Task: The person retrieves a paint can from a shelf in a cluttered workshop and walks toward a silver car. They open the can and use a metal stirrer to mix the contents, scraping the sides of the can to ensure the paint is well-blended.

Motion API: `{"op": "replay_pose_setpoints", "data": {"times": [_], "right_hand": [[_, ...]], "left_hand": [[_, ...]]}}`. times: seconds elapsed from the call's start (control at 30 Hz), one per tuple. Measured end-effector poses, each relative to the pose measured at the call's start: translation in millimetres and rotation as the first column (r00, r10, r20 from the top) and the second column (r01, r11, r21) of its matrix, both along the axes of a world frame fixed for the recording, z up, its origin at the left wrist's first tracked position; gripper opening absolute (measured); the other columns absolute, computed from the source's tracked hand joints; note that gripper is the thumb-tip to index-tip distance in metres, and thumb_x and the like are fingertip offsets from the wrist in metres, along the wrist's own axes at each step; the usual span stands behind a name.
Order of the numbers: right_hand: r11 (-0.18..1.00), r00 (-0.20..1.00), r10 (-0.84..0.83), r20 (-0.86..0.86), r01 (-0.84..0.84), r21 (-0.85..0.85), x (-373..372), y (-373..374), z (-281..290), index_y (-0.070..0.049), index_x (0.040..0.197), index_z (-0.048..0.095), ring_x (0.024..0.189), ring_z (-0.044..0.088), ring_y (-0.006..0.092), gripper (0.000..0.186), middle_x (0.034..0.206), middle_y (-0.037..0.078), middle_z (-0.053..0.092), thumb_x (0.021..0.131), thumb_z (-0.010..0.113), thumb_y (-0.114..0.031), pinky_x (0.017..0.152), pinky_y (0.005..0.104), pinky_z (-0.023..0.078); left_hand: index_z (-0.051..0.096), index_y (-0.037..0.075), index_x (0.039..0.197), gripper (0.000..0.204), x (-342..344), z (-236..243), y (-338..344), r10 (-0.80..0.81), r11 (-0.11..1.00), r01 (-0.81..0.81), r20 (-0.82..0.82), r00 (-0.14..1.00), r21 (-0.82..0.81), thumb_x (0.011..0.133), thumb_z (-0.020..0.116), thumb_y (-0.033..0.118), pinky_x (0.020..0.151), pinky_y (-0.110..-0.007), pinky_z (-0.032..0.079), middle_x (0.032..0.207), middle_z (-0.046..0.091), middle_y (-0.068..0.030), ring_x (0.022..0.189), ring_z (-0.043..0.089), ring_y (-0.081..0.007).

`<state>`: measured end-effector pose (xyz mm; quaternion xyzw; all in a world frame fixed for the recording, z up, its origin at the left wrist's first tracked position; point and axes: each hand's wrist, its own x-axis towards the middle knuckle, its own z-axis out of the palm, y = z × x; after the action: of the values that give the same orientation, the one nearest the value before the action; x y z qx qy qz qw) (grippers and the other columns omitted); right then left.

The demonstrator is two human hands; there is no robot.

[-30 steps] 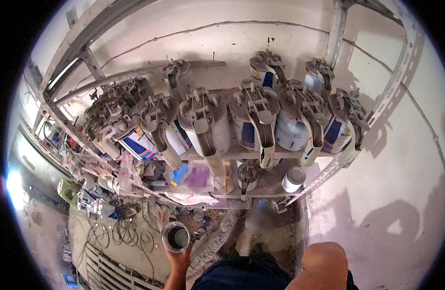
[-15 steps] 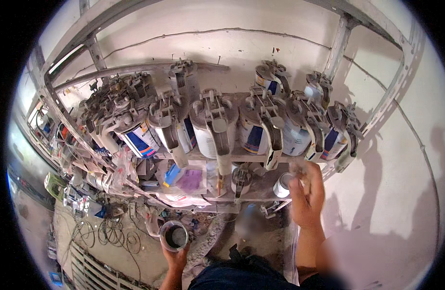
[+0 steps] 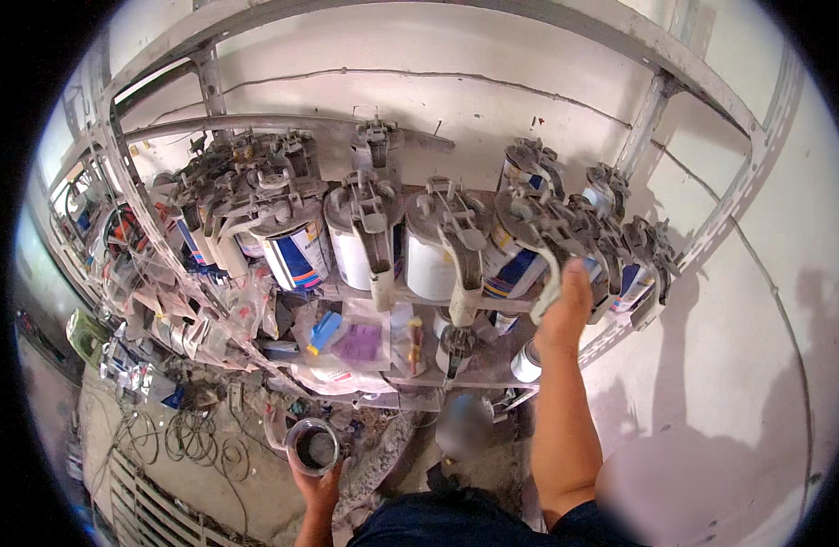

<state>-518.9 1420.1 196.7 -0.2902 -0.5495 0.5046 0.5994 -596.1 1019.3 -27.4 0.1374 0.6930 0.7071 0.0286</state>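
My left hand (image 3: 319,490) is wrapped round a clear cup (image 3: 300,456) with dark grey contents, held low in front of the shelf. Higher up, at the shelf, my right hand (image 3: 567,314) is closed on the grey handle of a paint can's stirring lid (image 3: 529,217). The can (image 3: 510,265) below that lid is white with a blue label and leans slightly. Left of it stands a white paint can (image 3: 428,266) with a similar dusty lid. More lidded cans (image 3: 632,284) are close behind my right hand. My right fingertips are partly hidden.
A metal rack (image 3: 137,196) frames the cans. On its lower shelf are purple and blue pieces (image 3: 361,344), a small lidded can (image 3: 456,351) and an open tin (image 3: 526,363). Coiled cables (image 3: 200,438) lie on the floor at left, near a slatted grate (image 3: 155,501).
My right hand has moved from beside the cans onto a lid handle, which has turned to the right. My left hand still holds the cup. The view has shifted slightly.
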Motion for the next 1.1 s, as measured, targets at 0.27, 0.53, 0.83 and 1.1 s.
{"op": "replay_pose_setpoints", "data": {"times": [0.27, 0.53, 0.83, 1.1], "right_hand": [[0.965, 0.882, 0.194, -0.43, -0.251, -0.079, 62.5, -20.2, 66.1, -0.01, 0.099, 0.057, 0.064, 0.047, 0.0168, 0.048, 0.072, 0.002, 0.05, 0.095, 0.041, -0.055, 0.06, 0.0305, 0.038], [0.966, 0.899, 0.233, -0.371, -0.258, -0.017, 73.7, -20.3, 59.2, -0.009, 0.101, 0.058, 0.061, 0.047, 0.0178, 0.047, 0.073, 0.004, 0.051, 0.097, 0.041, -0.052, 0.058, 0.0321, 0.04], [0.992, 0.972, 0.106, -0.209, -0.117, -0.04, 17.5, -13.5, 29.1, -0.008, 0.096, 0.059, 0.059, 0.054, 0.0129, 0.036, 0.075, 0.002, 0.059, 0.095, 0.054, -0.043, 0.053, 0.0276, 0.044], [0.989, 0.994, -0.1, 0.048, 0.094, 0.118, -15.0, 1.6, 1.7, -0.002, 0.099, 0.05, 0.091, 0.043, 0.0161, 0.04, 0.097, 0.004, 0.048, 0.096, 0.054, -0.042, 0.082, 0.0299, 0.033]], "left_hand": [[0.039, 0.001, 0.134, 0.077, -6.3, 8.1, -10.2, -0.05, 0.999, 0.05, -0.067, 0.996, -0.001, 0.068, 0.078, 0.004, 0.103, -0.036, 0.036, 0.129, 0.049, -0.0118, 0.119, 0.049, -0.0229], [0.041, 0.002, 0.13, 0.071, -3.4, 5.9, -1.7, -0.218, 0.976, 0.218, -0.012, 0.976, -0.005, 0.069, 0.077, 0.007, 0.099, -0.036, 0.04, 0.124, 0.051, -0.0111, 0.113, 0.051, -0.0219], [0.044, 0.003, 0.124, 0.069, 0.6, 13.2, -4.3, -0.186, 0.976, 0.177, -0.058, 0.981, -0.13, 0.065, 0.08, 0.007, 0.096, -0.037, 0.04, 0.116, 0.051, -0.0124, 0.11, 0.052, -0.0258], [0.048, 0.002, 0.122, 0.069, -2.0, 13.5, -10.7, -0.13, 0.978, 0.107, -0.12, 0.984, -0.181, 0.061, 0.079, 0.009, 0.097, -0.038, 0.04, 0.116, 0.05, -0.0135, 0.11, 0.052, -0.0285]]}}
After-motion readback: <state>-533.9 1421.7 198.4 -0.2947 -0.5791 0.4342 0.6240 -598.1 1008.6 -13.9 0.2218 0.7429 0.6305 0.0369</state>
